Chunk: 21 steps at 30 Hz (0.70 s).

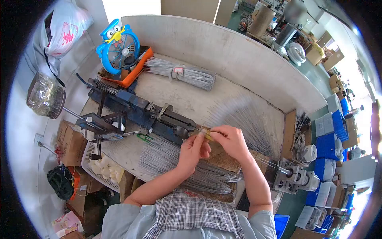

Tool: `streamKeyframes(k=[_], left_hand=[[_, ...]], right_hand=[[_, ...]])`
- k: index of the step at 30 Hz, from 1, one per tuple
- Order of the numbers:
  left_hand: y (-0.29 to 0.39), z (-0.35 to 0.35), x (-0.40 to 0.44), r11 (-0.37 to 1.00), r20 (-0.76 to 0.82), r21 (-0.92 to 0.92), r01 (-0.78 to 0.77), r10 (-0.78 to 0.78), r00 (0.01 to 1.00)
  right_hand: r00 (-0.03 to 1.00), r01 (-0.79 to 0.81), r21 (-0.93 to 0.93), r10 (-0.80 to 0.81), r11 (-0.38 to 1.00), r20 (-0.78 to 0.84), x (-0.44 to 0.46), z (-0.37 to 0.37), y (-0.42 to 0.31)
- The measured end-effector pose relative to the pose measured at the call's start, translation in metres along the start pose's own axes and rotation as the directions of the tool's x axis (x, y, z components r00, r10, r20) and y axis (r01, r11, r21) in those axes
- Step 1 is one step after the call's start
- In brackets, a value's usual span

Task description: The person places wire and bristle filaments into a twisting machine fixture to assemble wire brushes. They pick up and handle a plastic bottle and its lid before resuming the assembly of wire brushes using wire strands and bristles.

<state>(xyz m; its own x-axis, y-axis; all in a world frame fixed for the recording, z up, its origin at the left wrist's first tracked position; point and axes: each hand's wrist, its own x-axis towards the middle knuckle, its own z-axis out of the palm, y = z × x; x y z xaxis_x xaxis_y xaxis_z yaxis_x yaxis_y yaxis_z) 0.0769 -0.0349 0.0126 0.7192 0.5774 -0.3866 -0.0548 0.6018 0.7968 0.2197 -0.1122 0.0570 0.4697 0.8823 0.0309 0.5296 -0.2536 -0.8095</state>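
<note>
My left hand (192,152) and my right hand (231,142) meet at the right end of a long dark metal bench machine (139,109). Between their fingertips is a small yellowish piece (208,136), too small to name. Both hands look pinched closed on it. Thin grey wires (242,119) fan out just beyond my right hand, partly smeared by motion. Below my left hand, more loose wires (167,157) spread over the table (179,93). A thicker bunch of wires (211,177) lies in front of my apron.
A tied wire bundle (191,76) lies at the back near an orange tray (137,69) and a blue fan (119,49). A white basket (95,165) of pale pieces stands left. At right sits a metal mechanism (296,177). A low wall (223,44) borders the table.
</note>
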Motion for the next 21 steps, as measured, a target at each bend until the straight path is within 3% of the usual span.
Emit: streamKeyframes(k=[2, 4, 8, 11, 14, 21], left_hand=[[0.001, 0.002, 0.0, 1.0, 0.007, 0.017, 0.011, -0.011, 1.0], [0.004, 0.002, 0.0, 0.994, 0.019, -0.107, 0.027, -0.025, 1.0], [-0.007, -0.001, 0.005, 0.964, -0.041, -0.263, -0.034, 0.024, 0.999], [-0.009, 0.006, 0.003, 0.953, -0.115, -0.287, -0.096, 0.066, 0.991], [-0.014, 0.006, 0.005, 0.935, -0.034, -0.317, -0.16, 0.158, 0.987], [-0.011, 0.008, 0.003, 0.907, 0.016, -0.409, -0.103, 0.121, 0.993]], right_hand=[[1.0, -0.019, 0.008, 0.019, 1.0, -0.008, 0.001, 0.0, 0.0], [0.999, -0.021, -0.06, 0.019, 0.998, -0.034, -0.002, 0.001, -0.007], [0.913, 0.246, -0.453, -0.362, 0.857, -0.189, -0.009, 0.015, -0.016], [0.888, 0.253, -0.482, -0.399, 0.839, -0.229, -0.006, 0.033, -0.013], [0.872, 0.21, -0.513, -0.396, 0.832, -0.286, -0.007, 0.033, -0.014], [0.83, 0.33, -0.509, -0.501, 0.795, -0.246, -0.014, 0.025, -0.016]])
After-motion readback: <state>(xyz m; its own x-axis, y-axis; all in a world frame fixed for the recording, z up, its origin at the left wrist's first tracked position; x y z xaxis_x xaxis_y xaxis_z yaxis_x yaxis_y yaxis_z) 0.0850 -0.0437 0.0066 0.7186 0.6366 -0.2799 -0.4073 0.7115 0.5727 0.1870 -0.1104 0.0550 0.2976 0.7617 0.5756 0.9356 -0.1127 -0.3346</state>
